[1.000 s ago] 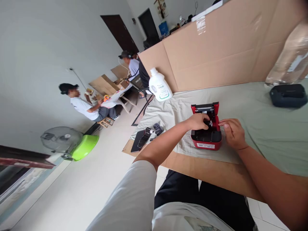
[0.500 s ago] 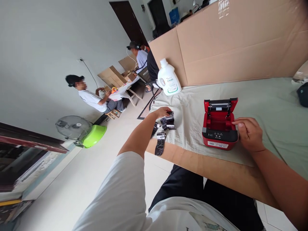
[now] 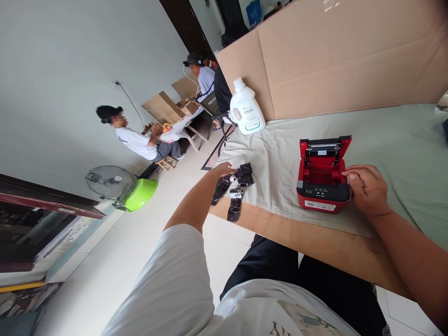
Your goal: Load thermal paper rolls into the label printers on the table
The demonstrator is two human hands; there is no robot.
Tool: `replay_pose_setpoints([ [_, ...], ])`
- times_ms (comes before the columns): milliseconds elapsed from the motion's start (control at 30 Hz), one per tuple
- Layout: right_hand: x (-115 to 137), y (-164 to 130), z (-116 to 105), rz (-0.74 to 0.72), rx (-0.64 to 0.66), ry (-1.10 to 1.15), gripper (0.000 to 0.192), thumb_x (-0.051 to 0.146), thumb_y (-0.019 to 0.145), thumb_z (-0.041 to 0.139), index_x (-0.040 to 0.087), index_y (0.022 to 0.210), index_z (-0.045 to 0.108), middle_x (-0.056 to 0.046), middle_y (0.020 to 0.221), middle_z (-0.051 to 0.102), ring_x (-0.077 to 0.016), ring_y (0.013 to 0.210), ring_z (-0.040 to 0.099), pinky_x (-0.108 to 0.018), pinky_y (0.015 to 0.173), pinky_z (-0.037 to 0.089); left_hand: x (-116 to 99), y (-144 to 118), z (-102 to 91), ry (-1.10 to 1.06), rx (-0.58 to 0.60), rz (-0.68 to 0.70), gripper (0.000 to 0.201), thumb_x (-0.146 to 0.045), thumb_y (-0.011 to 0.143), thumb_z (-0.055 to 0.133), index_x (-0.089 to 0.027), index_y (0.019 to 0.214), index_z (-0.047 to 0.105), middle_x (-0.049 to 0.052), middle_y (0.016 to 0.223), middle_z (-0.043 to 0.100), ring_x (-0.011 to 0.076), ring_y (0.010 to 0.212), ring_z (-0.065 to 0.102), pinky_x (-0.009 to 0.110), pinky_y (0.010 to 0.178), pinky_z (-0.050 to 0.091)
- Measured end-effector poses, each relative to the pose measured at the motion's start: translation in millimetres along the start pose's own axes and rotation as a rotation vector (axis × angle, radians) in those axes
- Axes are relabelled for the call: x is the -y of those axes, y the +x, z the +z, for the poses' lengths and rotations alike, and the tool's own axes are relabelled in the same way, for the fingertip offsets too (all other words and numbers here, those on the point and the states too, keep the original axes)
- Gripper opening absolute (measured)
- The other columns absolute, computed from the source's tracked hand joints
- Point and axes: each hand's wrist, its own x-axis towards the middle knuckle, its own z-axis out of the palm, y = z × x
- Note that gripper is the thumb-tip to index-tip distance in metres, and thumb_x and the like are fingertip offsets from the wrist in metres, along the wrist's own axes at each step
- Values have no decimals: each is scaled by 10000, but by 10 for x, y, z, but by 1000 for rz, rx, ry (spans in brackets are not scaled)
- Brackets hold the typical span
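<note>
From the head view, my left hand [image 3: 226, 168] reaches out to a cluster of dark rolls [image 3: 241, 176] lying near the front-left edge of the surface [image 3: 315, 247], fingers loosely curled over them; I cannot tell whether it grips one. One dark strip [image 3: 234, 209] hangs over the edge. My right hand [image 3: 367, 189] is closed against the right side of the red printer [image 3: 324, 184], steadying it. Its lid stands open, the compartment inside looks bare. The printer sits on a pale green cloth [image 3: 402, 154]. A white jug [image 3: 246, 109] stands at the far end before a cardboard wall [image 3: 332, 60].
</note>
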Motion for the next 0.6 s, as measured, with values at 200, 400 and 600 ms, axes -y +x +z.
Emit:
replay_pose_setpoints([
  [200,-6,-3,2,28,14,9,281,351,930,440,229,816,666,-127,871,719,-240,891,668,-394,843,534,97,-154,194,-22,46,-49,670,-397,550,860,-180,1145,641,152,1241,678,360,1198,568,363,917,452],
  [400,5,-2,1,41,26,21,270,347,932,444,230,826,663,-124,883,716,-228,905,668,-380,851,533,0,-302,149,-189,46,-49,347,-352,572,856,-174,838,721,80,774,707,296,952,650,370,831,498],
  [600,58,13,-19,14,-6,30,262,329,950,455,222,848,671,-113,891,719,-230,914,652,-391,864,525,-350,-787,-277,-560,211,168,394,-386,682,783,-155,995,720,93,953,723,218,920,667,344,859,536],
])
